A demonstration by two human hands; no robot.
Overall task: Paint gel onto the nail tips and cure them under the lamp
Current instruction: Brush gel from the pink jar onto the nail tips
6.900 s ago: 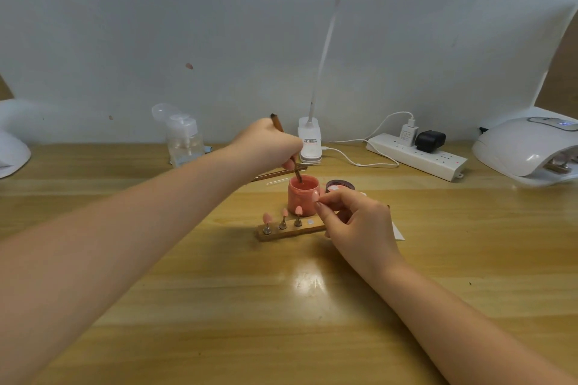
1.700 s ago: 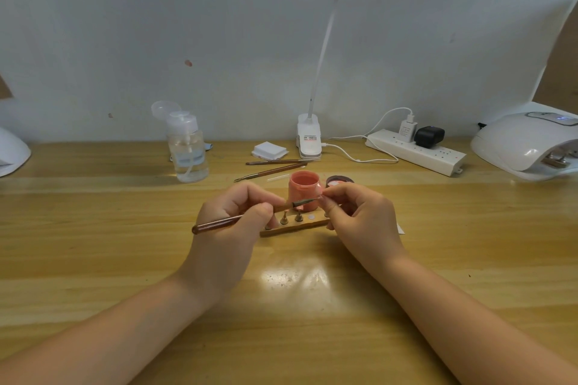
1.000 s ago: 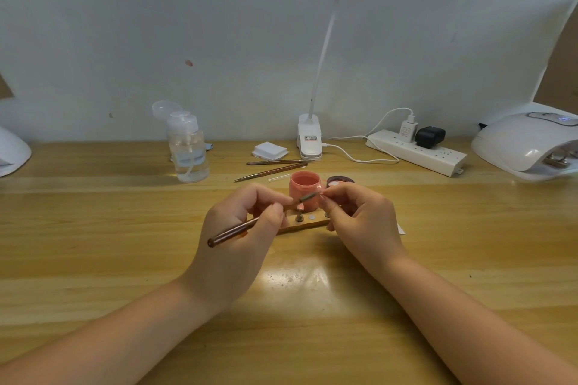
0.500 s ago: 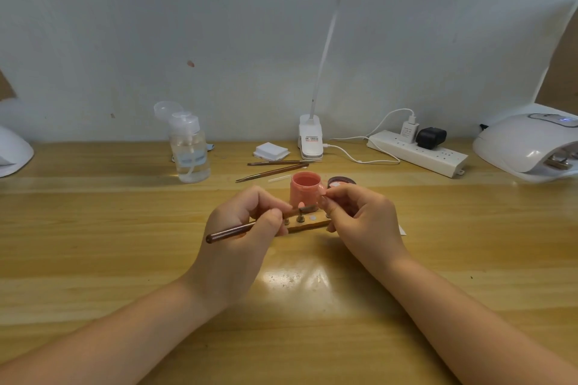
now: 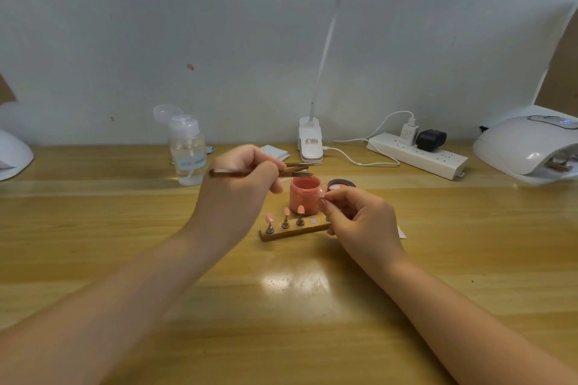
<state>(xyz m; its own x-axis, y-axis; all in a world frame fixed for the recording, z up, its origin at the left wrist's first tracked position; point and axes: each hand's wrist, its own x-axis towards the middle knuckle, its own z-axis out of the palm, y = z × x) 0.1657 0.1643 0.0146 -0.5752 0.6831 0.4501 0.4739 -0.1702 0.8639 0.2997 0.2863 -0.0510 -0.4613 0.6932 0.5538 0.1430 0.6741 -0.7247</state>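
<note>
My left hand [image 5: 240, 187] grips a thin brown brush [image 5: 225, 172], held level with its tip reaching toward the open pink gel jar [image 5: 304, 197]. My right hand [image 5: 359, 216] pinches a small nail tip on its stand [image 5: 322, 195] just right of the jar. In front of the jar lies a wooden holder [image 5: 294, 231] with three pink nail tips [image 5: 285, 216] standing on metal pegs. The white curing lamp [image 5: 528, 147] sits at the far right of the table.
A clear pump bottle [image 5: 187, 153] stands at the back left. A desk lamp's clip base [image 5: 310, 141], a power strip [image 5: 416, 155], spare brushes [image 5: 300, 166], white pads [image 5: 275, 151] and a dark jar lid [image 5: 341, 184] lie behind the jar. Another white device [image 5: 12, 156] is at the left edge.
My left hand has lifted the brush away from the nail tip and moved it up and back over the gel jar. The holder with three tips is uncovered. My right hand has stayed put.
</note>
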